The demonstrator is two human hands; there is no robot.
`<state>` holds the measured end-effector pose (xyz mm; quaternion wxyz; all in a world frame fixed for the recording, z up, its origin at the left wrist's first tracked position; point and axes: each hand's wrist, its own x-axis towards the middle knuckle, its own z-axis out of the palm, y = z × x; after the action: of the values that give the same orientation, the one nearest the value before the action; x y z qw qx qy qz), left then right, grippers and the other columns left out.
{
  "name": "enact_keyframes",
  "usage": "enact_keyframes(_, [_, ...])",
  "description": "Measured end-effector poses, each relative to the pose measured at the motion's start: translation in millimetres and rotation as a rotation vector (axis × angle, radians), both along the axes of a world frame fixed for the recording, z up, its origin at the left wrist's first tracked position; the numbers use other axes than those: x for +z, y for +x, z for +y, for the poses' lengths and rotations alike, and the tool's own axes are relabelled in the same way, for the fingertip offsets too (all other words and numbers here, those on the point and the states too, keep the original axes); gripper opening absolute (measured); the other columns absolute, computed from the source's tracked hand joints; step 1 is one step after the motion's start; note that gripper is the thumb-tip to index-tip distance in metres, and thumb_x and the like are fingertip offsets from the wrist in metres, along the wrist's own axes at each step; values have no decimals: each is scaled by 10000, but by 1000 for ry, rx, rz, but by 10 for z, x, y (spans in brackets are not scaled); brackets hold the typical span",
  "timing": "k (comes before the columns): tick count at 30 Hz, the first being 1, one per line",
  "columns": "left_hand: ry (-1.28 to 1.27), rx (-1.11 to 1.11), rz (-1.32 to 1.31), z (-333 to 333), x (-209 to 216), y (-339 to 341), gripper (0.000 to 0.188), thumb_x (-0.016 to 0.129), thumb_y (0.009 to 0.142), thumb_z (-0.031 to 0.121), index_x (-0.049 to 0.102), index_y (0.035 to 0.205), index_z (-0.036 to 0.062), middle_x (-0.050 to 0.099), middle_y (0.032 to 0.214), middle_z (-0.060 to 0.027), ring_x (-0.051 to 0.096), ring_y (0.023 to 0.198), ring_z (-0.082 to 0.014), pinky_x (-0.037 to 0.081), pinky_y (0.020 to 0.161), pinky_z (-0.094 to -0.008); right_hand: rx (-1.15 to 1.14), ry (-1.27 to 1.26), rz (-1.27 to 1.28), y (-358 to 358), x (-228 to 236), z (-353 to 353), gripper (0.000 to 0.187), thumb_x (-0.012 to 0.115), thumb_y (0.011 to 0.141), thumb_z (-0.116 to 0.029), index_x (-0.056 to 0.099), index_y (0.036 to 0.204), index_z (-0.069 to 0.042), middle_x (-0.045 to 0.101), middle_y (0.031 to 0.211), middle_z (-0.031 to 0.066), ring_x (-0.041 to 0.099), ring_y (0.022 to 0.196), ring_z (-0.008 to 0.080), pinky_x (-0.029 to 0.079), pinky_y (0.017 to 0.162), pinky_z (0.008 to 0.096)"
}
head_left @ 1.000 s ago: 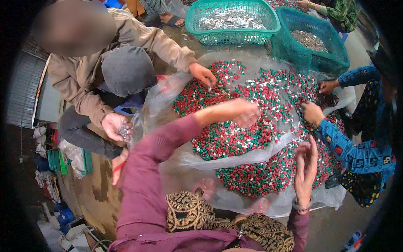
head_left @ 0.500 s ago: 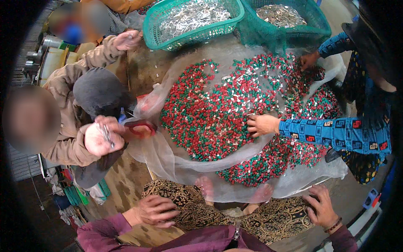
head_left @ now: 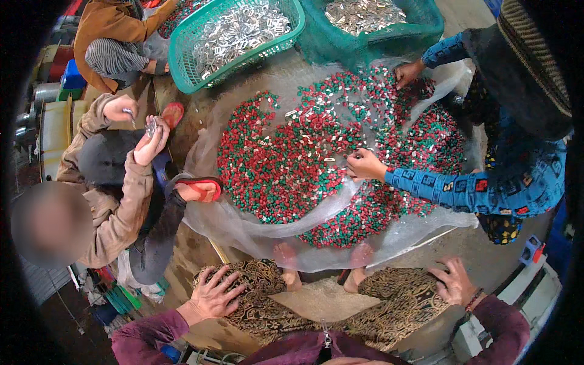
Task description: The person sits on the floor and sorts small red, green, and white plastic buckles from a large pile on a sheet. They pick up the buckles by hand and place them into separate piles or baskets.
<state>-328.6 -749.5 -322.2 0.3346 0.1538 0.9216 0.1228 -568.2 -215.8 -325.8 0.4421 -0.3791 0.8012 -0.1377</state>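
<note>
My left hand (head_left: 217, 294) rests on my left knee with its fingers spread, on patterned black-and-gold trousers (head_left: 261, 316). On the other knee lies my right hand (head_left: 453, 281), fingers apart, a bracelet at its wrist. Neither holds anything. In front of my bare feet is a sheer white mesh cloth (head_left: 243, 226). Many small red, green and whitish pieces (head_left: 286, 164) are spread over it. To the right, a co-worker in blue patterned sleeves (head_left: 444, 185) has one hand (head_left: 365, 164) over the pieces and the other at the far side.
Two green plastic baskets (head_left: 182, 64) hold metallic-looking flat pieces at the back. At left, a seated person in a brown top (head_left: 121, 194) holds small metallic pieces (head_left: 151, 128). Another person in an orange-brown top (head_left: 100, 33) sits far left. A blue-handled object (head_left: 531, 247) is at the right.
The view has shifted a little. The person at left has turned and drawn both hands closer together. The blue-sleeved co-worker's near hand has lifted with fingers pinched. My hands remain on my knees.
</note>
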Motion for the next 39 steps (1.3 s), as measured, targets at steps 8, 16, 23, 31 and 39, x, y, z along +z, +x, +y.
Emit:
enact_keyframes(8, [224,10,-133,218,300,176,452,593,742,294,585,1185,206,492,1298,-74,405,1245,-321,312,1029,-507,-49,-102,-39,312,86,-137,527,557,827,-215,414,1322,-109,443,1239,191,444,1104,374,357,952,481])
enact_keyframes(16, [251,21,-110,1170,657,634,475,562,787,287,526,1245,164,438,1340,-124,346,1291,-342,274,1065,-503,-247,-8,1,1444,260,27,593,534,865,-278,315,1400,-150,427,1270,187,427,1165,369,380,956,492])
enact_keyframes(23, [514,145,56,2885,1585,843,465,558,818,109,462,1273,90,437,1276,-162,402,1200,-341,345,1015,-454,-333,61,135,2922,865,-332,572,555,853,-332,391,1370,-148,355,1401,189,293,1311,379,255,1005,622])
enact_keyframes(31, [383,28,-145,3225,2346,1890,410,522,857,195,478,1250,87,559,1042,-137,546,949,-316,473,784,-437,-959,-150,-119,3789,1646,749,279,532,855,-140,635,1104,-70,568,1198,158,508,1148,327,401,981,401])
enact_keyframes(39, [11,103,-94,3299,2427,3206,482,577,828,243,457,1286,153,577,1022,-134,588,916,-312,502,714,-444,-891,-3,313,5520,1865,2061,290,528,834,-45,629,1105,-36,646,1002,165,609,923,341,475,829,407])
